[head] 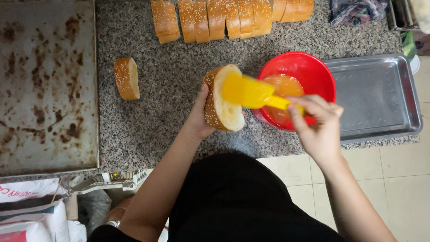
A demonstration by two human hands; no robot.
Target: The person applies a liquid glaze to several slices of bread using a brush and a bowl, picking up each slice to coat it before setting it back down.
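Left hand (199,118) gripping bread slice (222,98) at centre frame, right hand (316,121) clamped on yellow brush (251,92); best stroked lightly, evenly, over red bowl (313,71).

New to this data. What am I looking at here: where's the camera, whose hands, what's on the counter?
There is one picture, taken by a camera worn on a person's head and looking down, so both arms belong to the wearer; there is no machine. The left hand holds a thick sesame-crusted bread slice upright, cut face showing. The right hand grips a yellow silicone brush, its head laid on that cut face. Behind the brush sits a red plastic bowl of orange liquid. On the speckled granite counter lie a single bread slice, a row of sliced bread at the top, a stained baking sheet at left and a shiny steel tray at right.
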